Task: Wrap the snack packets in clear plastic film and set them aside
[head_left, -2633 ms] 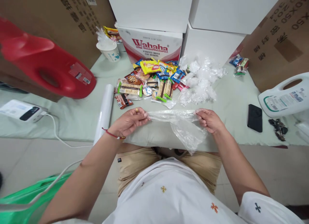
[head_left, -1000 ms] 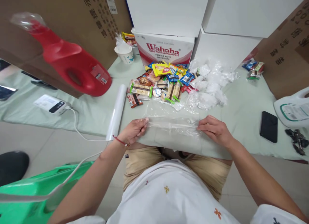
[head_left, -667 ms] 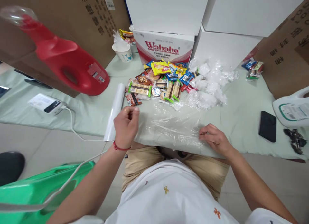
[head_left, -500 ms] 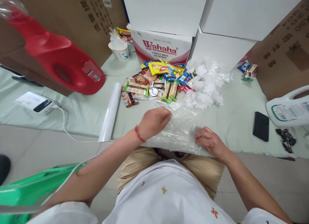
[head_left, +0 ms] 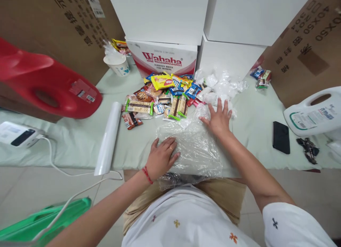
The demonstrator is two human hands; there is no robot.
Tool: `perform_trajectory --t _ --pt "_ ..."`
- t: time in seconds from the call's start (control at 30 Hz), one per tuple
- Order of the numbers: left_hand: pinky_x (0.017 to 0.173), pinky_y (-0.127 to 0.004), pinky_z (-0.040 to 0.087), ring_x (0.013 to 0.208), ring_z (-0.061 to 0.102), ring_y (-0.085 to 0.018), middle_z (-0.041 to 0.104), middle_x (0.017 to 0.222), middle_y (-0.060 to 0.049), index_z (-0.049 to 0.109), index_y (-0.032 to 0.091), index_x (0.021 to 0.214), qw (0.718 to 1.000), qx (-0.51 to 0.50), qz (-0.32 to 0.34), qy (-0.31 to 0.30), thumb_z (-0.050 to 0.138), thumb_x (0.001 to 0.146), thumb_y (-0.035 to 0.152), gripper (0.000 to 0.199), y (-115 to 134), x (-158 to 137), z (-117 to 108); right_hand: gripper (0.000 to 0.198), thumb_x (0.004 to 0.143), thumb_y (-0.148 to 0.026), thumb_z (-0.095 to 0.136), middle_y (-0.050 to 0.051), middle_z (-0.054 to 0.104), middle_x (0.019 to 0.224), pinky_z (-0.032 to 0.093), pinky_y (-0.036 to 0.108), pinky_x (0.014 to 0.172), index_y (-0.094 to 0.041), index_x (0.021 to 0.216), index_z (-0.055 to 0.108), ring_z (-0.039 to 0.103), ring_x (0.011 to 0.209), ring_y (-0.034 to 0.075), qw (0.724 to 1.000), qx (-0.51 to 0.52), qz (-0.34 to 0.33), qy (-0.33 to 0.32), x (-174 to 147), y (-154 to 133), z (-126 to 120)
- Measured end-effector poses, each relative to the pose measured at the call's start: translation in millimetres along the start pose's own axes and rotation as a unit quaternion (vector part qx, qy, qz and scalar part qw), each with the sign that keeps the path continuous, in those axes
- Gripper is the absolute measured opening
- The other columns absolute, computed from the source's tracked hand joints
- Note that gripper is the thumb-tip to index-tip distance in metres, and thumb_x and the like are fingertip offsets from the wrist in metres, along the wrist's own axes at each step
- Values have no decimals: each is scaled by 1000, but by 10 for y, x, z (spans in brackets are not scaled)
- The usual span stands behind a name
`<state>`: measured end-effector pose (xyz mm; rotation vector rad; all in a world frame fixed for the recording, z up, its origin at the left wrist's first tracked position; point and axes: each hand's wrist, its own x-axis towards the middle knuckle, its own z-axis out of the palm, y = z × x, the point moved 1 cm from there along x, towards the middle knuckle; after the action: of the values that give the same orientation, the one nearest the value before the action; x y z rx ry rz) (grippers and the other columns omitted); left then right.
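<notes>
A clear plastic bag [head_left: 195, 151] lies spread flat at the table's front edge, its lower end hanging over. My left hand [head_left: 161, 155], with a red string on the wrist, rests open on the bag's left side. Fingers spread, my right hand [head_left: 218, 119] is open over the bag's upper right corner, by the crumpled clear plastic bags [head_left: 226, 87]. Behind the flat bag sits a heap of wrapped snacks [head_left: 162, 82], with green-ended bars [head_left: 140, 106] and a brown packet [head_left: 131, 120] at its near side.
A white roll [head_left: 108, 138], a power bank [head_left: 20, 134] with cable and a red jug [head_left: 53, 80] stand left. To the right are a phone [head_left: 281, 137], a hair clip [head_left: 308, 150] and a white jug [head_left: 314, 112]. A Wahaba carton [head_left: 162, 59] and paper cup [head_left: 117, 66] stand behind.
Both hands have opened from curled fingers. My left hand has come down and nearer onto the bag; my right has moved forward to its far corner. The bag now lies flatter.
</notes>
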<state>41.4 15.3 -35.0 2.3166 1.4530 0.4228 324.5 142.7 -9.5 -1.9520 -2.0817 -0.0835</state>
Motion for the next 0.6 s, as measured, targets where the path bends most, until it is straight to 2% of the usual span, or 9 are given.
perform_trajectory --t 0.07,0.17,0.23,0.3,0.37,0.47,0.53,0.6 --pt "124 -63 13 144 49 -35 55 155 -16 62 25 138 1000 6 9 -1 54 100 39 41 -34 -42 13 52 97 -55 58 17 25 170 18 80 112 -23 138 63 9 155 49 999 -8 -7 -34 37 71 226" --pt "125 -62 13 148 46 -33 49 159 -15 58 26 144 1000 15 22 -4 53 101 37 45 -124 -105 8 42 101 -40 51 21 33 165 22 74 114 -17 133 66 21 152 45 1000 20 19 -2 119 429 379" --pt "126 -61 15 149 44 -33 47 161 -15 57 26 146 999 22 27 -6 53 101 37 47 -187 -125 -11 42 101 -37 50 28 36 160 25 68 114 -11 129 67 28 147 43 997 55 47 35 319 664 401" --pt "126 -60 18 151 41 -34 43 163 -15 56 25 148 999 31 31 -7 55 99 39 51 -248 -121 -40 44 100 -37 50 31 34 159 26 65 113 -8 130 65 29 145 42 994 66 77 39 644 792 399" --pt "126 -60 18 153 37 -34 40 165 -13 53 25 150 998 44 34 -7 55 98 39 54 -306 -103 -72 53 101 -40 49 30 27 163 25 65 114 -10 144 56 25 148 42 994 32 105 -13 1020 807 376" --pt "128 -60 14 154 36 -31 41 165 -9 51 26 152 997 65 39 -11 52 98 35 55 -382 -81 -109 68 100 -46 51 22 22 169 23 70 115 -19 161 37 15 153 43 979 -44 120 -157 1466 748 229" --pt "128 -59 11 155 35 -30 41 166 -8 50 27 152 996 74 46 -15 51 98 33 55 -412 -79 -118 70 96 -48 58 20 26 168 28 74 111 -22 158 42 15 153 47 962 -89 112 -233 1601 713 20" --pt "129 -58 9 155 35 -29 40 166 -7 49 27 152 995 77 56 -18 50 98 32 55 -422 -82 -118 65 90 -46 66 22 40 161 35 75 105 -22 149 55 28 147 50 950 -141 91 -264 1606 644 -235"
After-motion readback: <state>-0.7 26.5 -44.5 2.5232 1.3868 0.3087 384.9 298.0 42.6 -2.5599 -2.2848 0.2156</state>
